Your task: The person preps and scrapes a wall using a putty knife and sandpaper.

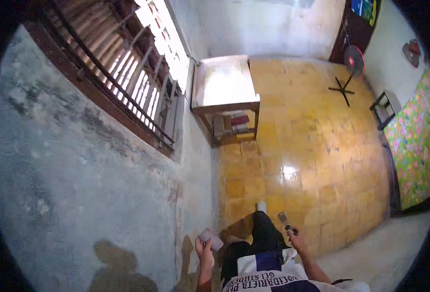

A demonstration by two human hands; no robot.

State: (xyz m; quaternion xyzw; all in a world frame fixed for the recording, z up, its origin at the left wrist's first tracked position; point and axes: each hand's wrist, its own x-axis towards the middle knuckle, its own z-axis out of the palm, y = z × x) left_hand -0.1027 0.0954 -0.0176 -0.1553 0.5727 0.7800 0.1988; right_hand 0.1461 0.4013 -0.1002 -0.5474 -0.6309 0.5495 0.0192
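My left hand (204, 250) is closed on a greyish-pink sheet or pad (211, 239), held beside the wall at the lower middle of the view. What the sheet is made of cannot be made out. To the right, my right hand (296, 238) grips the handle of a scraper (283, 219), its flat blade pointing up and away from me. Both hands are in front of my body, well apart, over the tiled floor. The blue-grey wall (103, 194) on the left has dark stains and worn patches.
A barred window (122, 92) opens in the left wall. Ahead stands a wooden table (227, 82) with things on its lower shelf. A stand fan (354, 61), a small stool (386, 109) and a bed with a floral cover (412, 146) are at the right.
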